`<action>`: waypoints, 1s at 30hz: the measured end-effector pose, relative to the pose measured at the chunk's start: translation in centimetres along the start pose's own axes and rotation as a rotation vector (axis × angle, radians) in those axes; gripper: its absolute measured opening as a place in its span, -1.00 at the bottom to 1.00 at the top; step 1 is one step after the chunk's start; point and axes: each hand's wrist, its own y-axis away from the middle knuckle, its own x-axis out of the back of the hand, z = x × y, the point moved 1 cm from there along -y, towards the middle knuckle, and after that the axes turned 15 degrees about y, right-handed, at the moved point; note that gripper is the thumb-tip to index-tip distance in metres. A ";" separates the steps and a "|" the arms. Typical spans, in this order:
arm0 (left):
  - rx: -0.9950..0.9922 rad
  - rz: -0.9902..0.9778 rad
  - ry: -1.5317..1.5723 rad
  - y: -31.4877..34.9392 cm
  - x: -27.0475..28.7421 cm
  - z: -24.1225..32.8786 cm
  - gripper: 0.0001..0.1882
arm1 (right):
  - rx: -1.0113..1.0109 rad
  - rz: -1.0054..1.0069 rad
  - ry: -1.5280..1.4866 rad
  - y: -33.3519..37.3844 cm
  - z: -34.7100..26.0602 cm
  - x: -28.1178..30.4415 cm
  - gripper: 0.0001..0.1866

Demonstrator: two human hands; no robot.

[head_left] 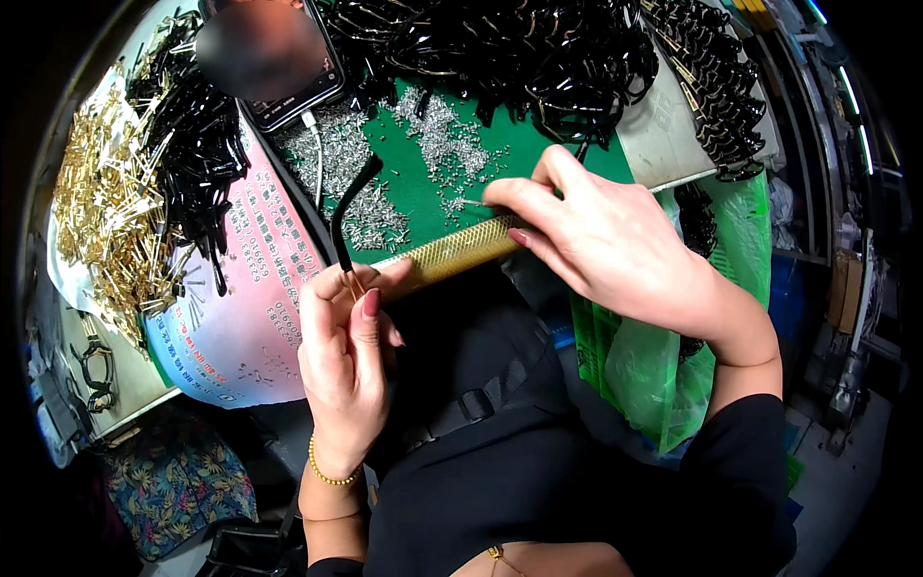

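Note:
My left hand (pixel 348 356) pinches an eyeglass temple (pixel 338 226) near its thin metal end. The temple stands upright, and its black curved tip points up and to the right. Under the fingers of that hand runs a yellow mesh-patterned roll (pixel 452 254) along the table's front edge. My right hand (pixel 615 240) is over the right end of the roll, fingers bent. A tiny silver pin (pixel 471 203) shows at its index fingertip; whether it is gripped there is unclear. Small silver pins (pixel 375 216) lie scattered on the green mat (pixel 413 168) beyond the roll.
Heaped black eyeglass parts (pixel 500 53) cover the back of the table. Gold metal pieces (pixel 111 207) and black temples (pixel 197 144) lie at left. A phone (pixel 306 101) with a white cable (pixel 318 159) stands behind the pins. Green plastic bags (pixel 663 375) hang at right.

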 end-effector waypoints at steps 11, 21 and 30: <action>0.098 -0.038 0.148 -3.5 -2.8 0.7 -0.73 | 0.012 -0.047 0.003 -1.3 0.1 -0.9 -0.56; 0.173 -0.097 0.216 -1.9 -2.7 0.2 -0.74 | 0.002 -0.070 -0.010 -1.6 0.2 -0.9 -0.54; 0.082 -0.015 0.191 -1.0 -0.9 1.4 -0.79 | 0.017 -0.144 0.062 -2.3 -0.2 -0.5 -0.44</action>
